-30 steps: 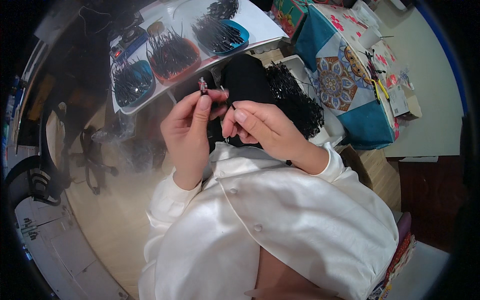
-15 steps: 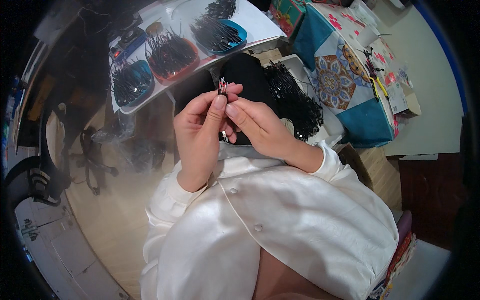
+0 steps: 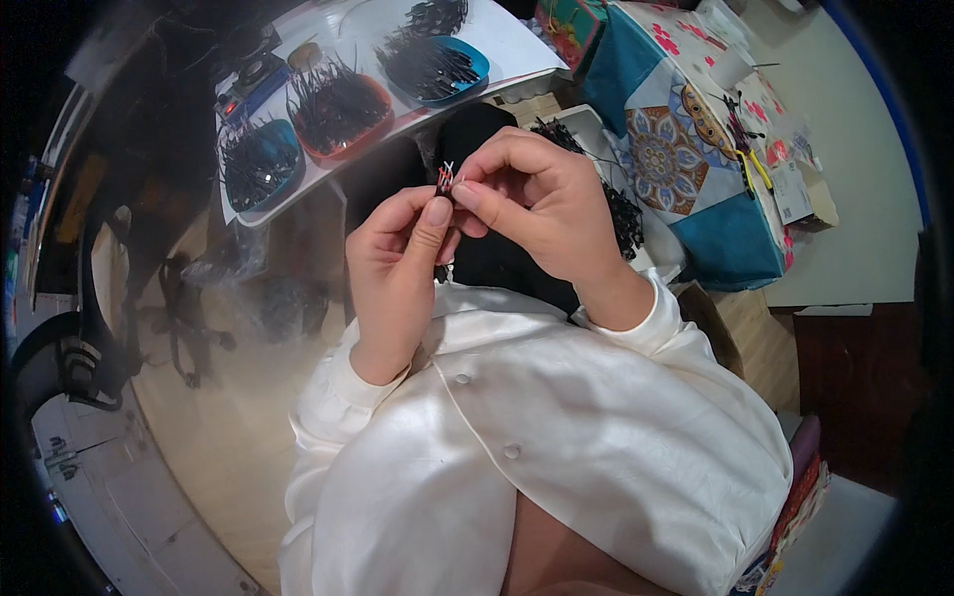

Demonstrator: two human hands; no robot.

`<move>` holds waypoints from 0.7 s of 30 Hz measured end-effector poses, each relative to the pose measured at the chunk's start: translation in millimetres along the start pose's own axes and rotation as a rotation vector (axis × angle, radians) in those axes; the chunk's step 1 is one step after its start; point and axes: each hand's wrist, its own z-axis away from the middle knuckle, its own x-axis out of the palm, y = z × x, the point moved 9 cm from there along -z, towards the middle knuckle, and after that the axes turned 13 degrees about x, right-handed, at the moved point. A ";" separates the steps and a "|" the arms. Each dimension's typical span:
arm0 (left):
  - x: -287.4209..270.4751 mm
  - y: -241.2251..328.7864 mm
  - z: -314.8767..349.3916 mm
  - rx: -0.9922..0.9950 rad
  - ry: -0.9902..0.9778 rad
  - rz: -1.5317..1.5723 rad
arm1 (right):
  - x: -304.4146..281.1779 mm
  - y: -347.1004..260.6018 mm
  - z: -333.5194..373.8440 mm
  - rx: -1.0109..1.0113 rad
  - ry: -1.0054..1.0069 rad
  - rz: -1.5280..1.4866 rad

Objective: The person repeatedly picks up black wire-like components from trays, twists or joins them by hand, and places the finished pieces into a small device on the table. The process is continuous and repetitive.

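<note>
My left hand and my right hand meet in front of my chest, fingertips pinched together on a small bundle of thin wires with red, black and white ends. Both thumbs and forefingers close on the bundle, which sticks up slightly above the fingers. White sleeves cover both my forearms. Under the hands lies a black mass, partly hidden.
A white tray at the top holds a red bowl and two blue bowls full of dark wire pieces. A patterned blue cloth with small tools lies to the right. A white container of black pieces sits behind my right hand.
Both hands have shifted right and slightly up together, and the wire bundle is now pinched between the fingertips of both hands, with its ends showing above them.
</note>
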 end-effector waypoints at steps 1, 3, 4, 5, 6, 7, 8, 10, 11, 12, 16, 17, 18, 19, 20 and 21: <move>-0.3 -0.7 0.5 -0.017 -0.007 -0.005 | 0.3 -0.3 0.4 -0.008 -0.008 -0.024; -0.4 -2.3 1.6 -0.053 -0.025 -0.010 | -0.2 -0.7 0.6 -0.023 -0.019 -0.068; -0.1 -3.4 2.5 -0.070 -0.021 0.026 | -0.5 -0.3 1.3 -0.027 -0.019 -0.086; 0.0 -4.6 2.9 -0.086 -0.017 0.062 | -0.6 0.2 1.1 -0.033 -0.020 -0.103; 0.3 -5.9 3.5 -0.100 -0.012 0.097 | 0.0 0.8 1.5 -0.039 -0.023 -0.121; 0.4 -6.8 3.8 -0.110 -0.006 0.135 | 0.9 2.1 1.2 -0.038 -0.027 -0.147; 0.7 -8.1 4.1 -0.120 0.000 0.173 | 1.9 3.7 1.0 -0.037 -0.031 -0.172; 1.9 -10.3 5.0 -0.137 0.010 0.259 | 4.1 7.7 1.3 -0.023 -0.045 -0.237; 2.8 -11.1 5.8 -0.145 0.015 0.308 | 5.2 10.2 2.0 -0.010 -0.054 -0.276; 3.7 -12.0 6.6 -0.153 0.019 0.358 | 6.8 12.7 2.6 0.004 -0.062 -0.315; 5.1 -14.1 9.5 -0.167 0.023 0.452 | 19.0 29.5 3.5 0.165 -0.161 -0.590; 5.5 -14.5 9.8 -0.172 0.018 0.471 | 20.9 30.4 2.8 0.173 -0.173 -0.650; 5.7 -14.8 9.9 -0.176 0.013 0.489 | 23.4 31.0 2.6 0.183 -0.194 -0.703; 5.9 -14.5 10.1 -0.178 0.001 0.486 | 25.6 32.0 2.2 0.212 -0.224 -0.748; 6.2 -14.1 10.3 -0.180 -0.012 0.483 | 28.4 32.7 1.6 0.244 -0.261 -0.785; 6.4 -13.4 10.2 -0.182 -0.024 0.481 | 30.5 32.6 1.9 0.276 -0.297 -0.823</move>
